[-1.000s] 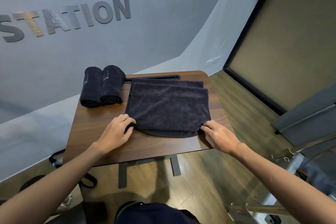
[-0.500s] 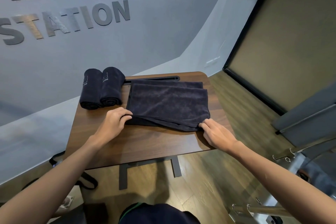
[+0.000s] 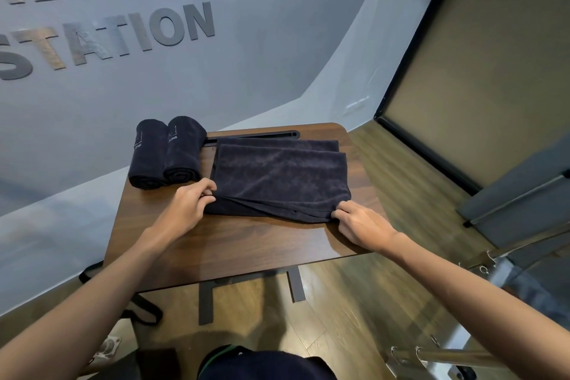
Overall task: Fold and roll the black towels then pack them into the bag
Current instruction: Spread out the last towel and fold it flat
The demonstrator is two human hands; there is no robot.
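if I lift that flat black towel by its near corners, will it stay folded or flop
Probably flop. The flat towel is soft cloth in loose layers, already sagging unevenly between the left hand and right hand pinching its corners. It looks light, and unlikely to slide much on the table.

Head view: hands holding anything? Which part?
Both grip the folded black towel at its near edge: left hand pinches the near-left corner, right hand the near-right corner.

A single wide-angle head view looks forward and steeply down, close over the left hand and right hand, onto the small dark walnut-brown wooden table beneath them.
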